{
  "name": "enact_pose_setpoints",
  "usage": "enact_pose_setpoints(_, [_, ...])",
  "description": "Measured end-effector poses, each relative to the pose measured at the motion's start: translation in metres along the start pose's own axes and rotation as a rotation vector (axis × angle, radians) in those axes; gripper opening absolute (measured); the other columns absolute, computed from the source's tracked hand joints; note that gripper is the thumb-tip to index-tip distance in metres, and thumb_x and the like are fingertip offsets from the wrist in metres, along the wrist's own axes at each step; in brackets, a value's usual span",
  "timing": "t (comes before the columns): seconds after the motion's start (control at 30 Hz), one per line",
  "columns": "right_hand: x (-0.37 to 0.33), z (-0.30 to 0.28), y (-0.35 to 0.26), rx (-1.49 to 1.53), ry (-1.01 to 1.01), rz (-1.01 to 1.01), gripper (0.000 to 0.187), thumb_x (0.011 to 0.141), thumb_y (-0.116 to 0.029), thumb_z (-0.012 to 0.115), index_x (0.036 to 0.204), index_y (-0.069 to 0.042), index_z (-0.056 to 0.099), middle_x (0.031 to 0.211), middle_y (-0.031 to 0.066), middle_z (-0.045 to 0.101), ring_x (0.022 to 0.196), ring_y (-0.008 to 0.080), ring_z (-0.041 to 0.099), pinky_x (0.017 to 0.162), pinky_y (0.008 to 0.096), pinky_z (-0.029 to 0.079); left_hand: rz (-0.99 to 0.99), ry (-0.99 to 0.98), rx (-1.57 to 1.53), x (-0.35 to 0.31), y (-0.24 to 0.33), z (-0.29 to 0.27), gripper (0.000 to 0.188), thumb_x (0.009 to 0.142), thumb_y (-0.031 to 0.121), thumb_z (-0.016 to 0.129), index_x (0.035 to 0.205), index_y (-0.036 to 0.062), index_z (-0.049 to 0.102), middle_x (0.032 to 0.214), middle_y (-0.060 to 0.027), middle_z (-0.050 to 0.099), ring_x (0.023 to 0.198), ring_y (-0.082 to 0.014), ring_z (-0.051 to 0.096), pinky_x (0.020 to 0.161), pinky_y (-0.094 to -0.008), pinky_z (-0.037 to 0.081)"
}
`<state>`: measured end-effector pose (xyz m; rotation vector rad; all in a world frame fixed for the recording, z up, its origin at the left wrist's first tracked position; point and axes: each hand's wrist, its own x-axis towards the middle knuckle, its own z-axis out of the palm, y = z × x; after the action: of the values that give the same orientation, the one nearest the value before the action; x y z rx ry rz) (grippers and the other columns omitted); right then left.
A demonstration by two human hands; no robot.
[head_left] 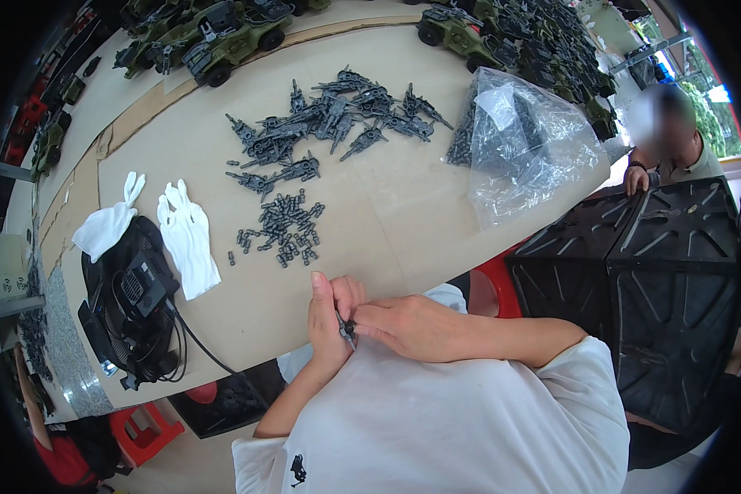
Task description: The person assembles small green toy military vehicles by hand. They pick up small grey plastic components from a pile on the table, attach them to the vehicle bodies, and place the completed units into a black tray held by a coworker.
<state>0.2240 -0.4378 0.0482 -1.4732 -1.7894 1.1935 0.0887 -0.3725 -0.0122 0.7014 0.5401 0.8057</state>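
Note:
Close to my chest, at the table's near edge, my left hand (329, 323) is closed round a small dark grey plastic toy gun part (347, 328). My right hand (407, 328) meets it from the right, fingertips pinched on the same part; the fingers hide much of it. Beyond my hands lies a pile of tiny dark grey plastic pieces (281, 226). Farther back is a heap of dark grey toy gun assemblies (333, 115) with long barrels.
A clear plastic bag (523, 148) of dark parts lies at the right. White gloves (188, 239) and a black bag with a corded device (144, 284) are at the left. Green toy vehicles (230, 41) line the back. Black crates (671, 305) stand at the right, beside another person (679, 140).

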Motion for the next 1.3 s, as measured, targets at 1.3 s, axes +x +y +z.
enact_pose_setpoints(1.3, [0.007,-0.004,0.003,0.038,0.028,0.002,0.021,0.097,-0.017,0.057,0.112,-0.002,0.055,0.105,0.0165,0.062,0.094,0.0319,0.063,0.081,0.0385,0.053,0.039,0.164,-0.161,0.006,0.015,0.011,0.06,0.105,0.053,0.019,0.064,0.0121,0.033,0.062,-0.0006,0.031,0.061,-0.0145,0.031,0.061,-0.0301,0.031])
